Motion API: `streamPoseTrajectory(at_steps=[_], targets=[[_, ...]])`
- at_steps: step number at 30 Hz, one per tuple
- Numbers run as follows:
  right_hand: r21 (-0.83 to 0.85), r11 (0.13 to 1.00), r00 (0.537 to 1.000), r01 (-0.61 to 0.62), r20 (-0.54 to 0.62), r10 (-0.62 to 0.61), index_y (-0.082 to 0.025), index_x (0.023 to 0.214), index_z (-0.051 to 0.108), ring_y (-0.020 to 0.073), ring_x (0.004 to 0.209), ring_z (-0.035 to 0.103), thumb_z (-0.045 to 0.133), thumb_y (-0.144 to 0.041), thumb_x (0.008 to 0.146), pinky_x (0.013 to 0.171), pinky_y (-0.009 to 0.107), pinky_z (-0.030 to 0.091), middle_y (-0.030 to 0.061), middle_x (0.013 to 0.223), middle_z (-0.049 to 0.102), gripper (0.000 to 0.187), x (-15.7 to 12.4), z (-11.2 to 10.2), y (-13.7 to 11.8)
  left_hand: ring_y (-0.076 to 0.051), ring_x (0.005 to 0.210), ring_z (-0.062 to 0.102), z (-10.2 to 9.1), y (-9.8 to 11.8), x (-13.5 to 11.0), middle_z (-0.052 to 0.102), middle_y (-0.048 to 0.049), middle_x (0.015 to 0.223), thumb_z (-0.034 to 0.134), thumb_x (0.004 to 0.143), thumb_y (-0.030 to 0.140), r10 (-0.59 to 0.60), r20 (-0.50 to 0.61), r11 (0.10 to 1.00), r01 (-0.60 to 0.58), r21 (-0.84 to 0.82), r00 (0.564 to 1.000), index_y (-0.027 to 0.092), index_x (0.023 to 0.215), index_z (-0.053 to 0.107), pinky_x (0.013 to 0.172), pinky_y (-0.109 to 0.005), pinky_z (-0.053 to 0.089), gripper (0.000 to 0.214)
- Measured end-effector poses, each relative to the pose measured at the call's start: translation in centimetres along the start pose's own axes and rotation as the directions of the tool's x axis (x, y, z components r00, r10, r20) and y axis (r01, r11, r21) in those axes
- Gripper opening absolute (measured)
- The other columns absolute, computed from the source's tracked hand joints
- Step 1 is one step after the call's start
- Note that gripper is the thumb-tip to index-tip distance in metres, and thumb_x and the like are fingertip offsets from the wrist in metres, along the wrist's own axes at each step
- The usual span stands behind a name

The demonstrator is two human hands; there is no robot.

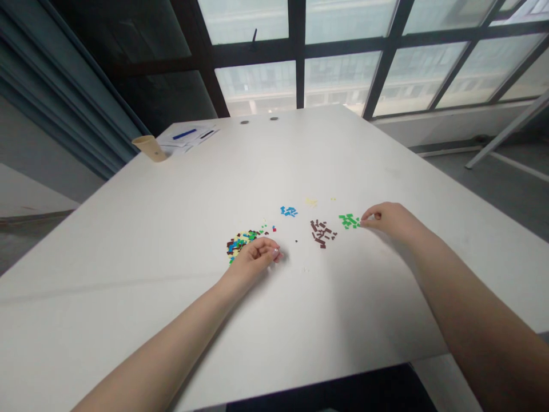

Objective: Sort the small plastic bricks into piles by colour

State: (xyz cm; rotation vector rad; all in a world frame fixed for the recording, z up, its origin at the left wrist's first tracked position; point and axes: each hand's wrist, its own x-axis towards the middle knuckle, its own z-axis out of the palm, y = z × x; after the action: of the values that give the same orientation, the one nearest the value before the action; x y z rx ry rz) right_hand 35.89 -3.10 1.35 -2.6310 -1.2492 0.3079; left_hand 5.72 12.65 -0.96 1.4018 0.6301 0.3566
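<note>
My right hand (386,218) is at the right edge of a small pile of green pieces (349,221), thumb and forefinger pinched on a green piece at the pile's rim. Resting over the table, my left hand (258,255) has its fingers curled together; whatever they may hold is hidden. It partly covers a mixed heap of brown, yellow, blue and green pieces (237,244). Between the hands lie brown pieces (321,232), with blue pieces (289,212) and pale yellow pieces (311,202) farther back. A red and blue bit (274,229) sits beside the heap.
The white table (257,166) carries a tilted-looking beige cup (150,149) at the far left. Next to it are papers (193,137) with a blue pen (184,134). A tiny dark piece (296,241) lies alone near the middle. Windows stand behind the far edge.
</note>
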Motion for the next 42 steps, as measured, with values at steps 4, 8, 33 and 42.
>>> streamPoseTrajectory(at_steps=[4, 8, 33, 42], targets=[[0.088, 0.995, 0.994, 0.056, -0.103, -0.047, -0.019, 0.070, 0.068, 0.0152, 0.057, 0.051, 0.052, -0.046, 0.074, 0.051, 0.025, 0.032, 0.0044, 0.065, 0.062, 0.031, -0.7, -1.2, -0.6, -0.012, 0.063, 0.056, -1.9, 1.3, 0.5, 0.062, -0.0029, 0.073, 0.060, 0.073, 0.040, 0.076, -0.117, 0.992, -0.063, 0.108, 0.990, 0.017, 0.082, 0.057, 0.059, -0.023, 0.040, 0.025], [0.158, 0.949, 0.956, 0.271, -0.162, -0.246, -0.018, 0.064, 0.063, 0.0127, 0.053, 0.048, 0.046, -0.045, 0.080, 0.051, 0.024, 0.031, 0.0022, 0.058, 0.058, 0.036, -2.4, -1.8, -2.6, -0.017, 0.075, 0.056, -3.9, 1.9, 1.1, 0.063, -0.0048, 0.083, 0.050, 0.078, 0.038, 0.301, -0.248, 0.830, -0.125, 0.544, 0.921, 0.019, 0.089, 0.060, 0.065, -0.028, 0.042, 0.025], [0.201, 0.612, 0.642, 0.765, -0.163, -0.749, -0.019, 0.079, 0.064, 0.0125, 0.067, 0.053, 0.049, -0.029, 0.084, 0.063, 0.024, 0.036, 0.0021, 0.067, 0.059, 0.019, -7.6, 3.4, -10.3, -0.018, 0.078, 0.052, 0.9, 1.6, -0.5, 0.063, -0.0050, 0.082, 0.053, 0.078, 0.032, 0.216, 0.035, 0.830, -0.202, 0.521, 0.976, 0.019, 0.080, 0.063, 0.072, -0.029, 0.037, 0.017], [0.155, 0.570, 0.579, 0.807, -0.400, -0.710, -0.022, 0.090, 0.066, 0.0127, 0.064, 0.049, 0.051, -0.031, 0.084, 0.063, 0.025, 0.036, 0.0011, 0.063, 0.054, 0.018, -8.3, 3.8, -11.0, -0.008, 0.054, 0.040, 3.2, 0.8, -2.3, 0.048, 0.0023, 0.057, 0.068, 0.063, 0.045, -0.235, 0.084, 0.965, 0.243, -0.100, 0.968, 0.015, 0.063, 0.058, 0.053, -0.020, 0.031, 0.031]])
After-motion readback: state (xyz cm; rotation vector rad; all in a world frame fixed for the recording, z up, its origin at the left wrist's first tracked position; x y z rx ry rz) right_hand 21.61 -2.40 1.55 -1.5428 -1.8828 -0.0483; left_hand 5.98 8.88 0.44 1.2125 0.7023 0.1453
